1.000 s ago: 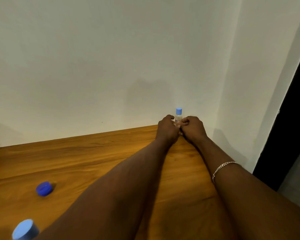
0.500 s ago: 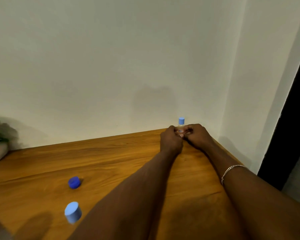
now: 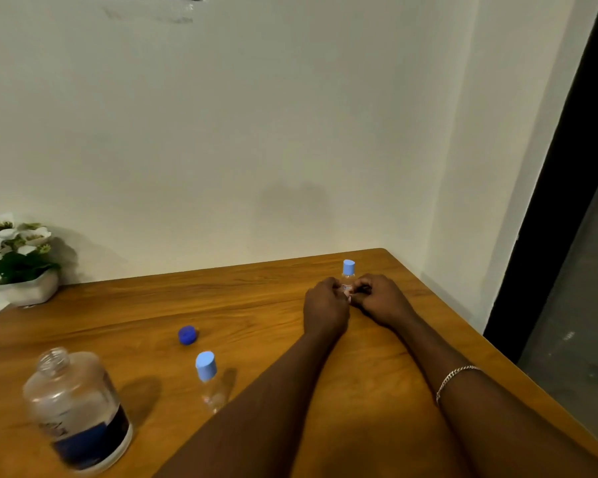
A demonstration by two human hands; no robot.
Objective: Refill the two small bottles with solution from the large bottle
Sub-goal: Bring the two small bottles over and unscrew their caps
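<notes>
Two small bottles, one large bottle and a loose cap share the wooden counter (image 3: 263,305), which fills the lower half of the frame and ends in a rounded far corner at upper right, hard against the white wall (image 3: 256,132). Its right edge runs diagonally down to the lower right corner, with a dark door frame (image 3: 549,219) just beyond it.

Largest of the task's things, the large bottle (image 3: 78,408) stands at lower left, long axis roughly upright, leaning slightly in this wide view, its uncapped mouth pointing up. At middle left, by the wall, sits a potted plant (image 3: 18,260).

Both forearms reach from the bottom edge to right of centre. The left hand (image 3: 325,307) and right hand (image 3: 382,300) meet around the far small bottle (image 3: 348,279), fingers curled and pinching its clear body from either side; it stands upright, light blue cap on top, near the far corner. The right wrist carries a silver bracelet (image 3: 454,377).

Lower centre, the near small bottle (image 3: 209,381) stands upright and capped, well apart from the hands. Smallest, the dark blue cap (image 3: 188,335) lies alone beyond it. Bare wood lies open between the plant and the hands.
</notes>
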